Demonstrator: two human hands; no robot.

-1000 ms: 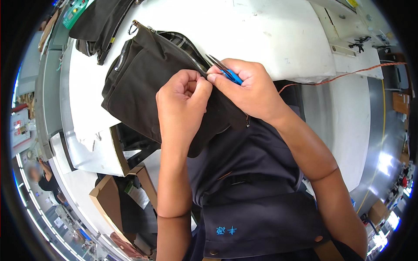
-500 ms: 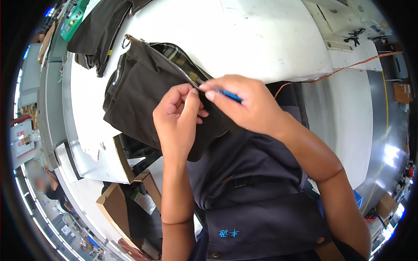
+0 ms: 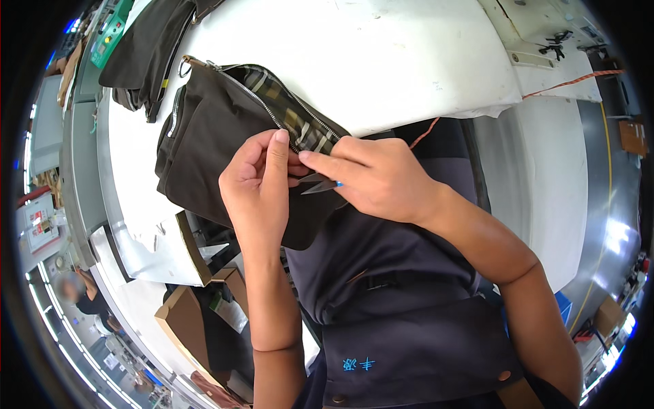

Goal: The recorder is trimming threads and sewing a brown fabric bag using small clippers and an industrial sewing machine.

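Note:
A dark brown fabric bag (image 3: pixel 197 146) lies on the white table in front of me, its near end hanging over the edge toward my lap. Its zipped mouth gapes, and plaid lining (image 3: pixel 269 88) shows inside. My left hand (image 3: pixel 257 183) pinches the mouth's edge along the metal zipper (image 3: pixel 253 97). Held in my right hand (image 3: pixel 385 176) is a pair of thread snips (image 3: pixel 319 185), blades pointing left below the fingers; the handle is mostly covered. The right fingertips touch the same opening, close to the left ones.
Another dark bag (image 3: pixel 146 54) lies at the far left of the table. Machine parts (image 3: pixel 555 51) stand at the far right, with an orange cord (image 3: pixel 571 83) trailing past. An opened cardboard box (image 3: pixel 180 327) sits lower left. Farther left is another person (image 3: pixel 87 296).
The right hand has turned, so the snips' blades now show below it. My left hand has shifted slightly left, and more plaid lining is exposed.

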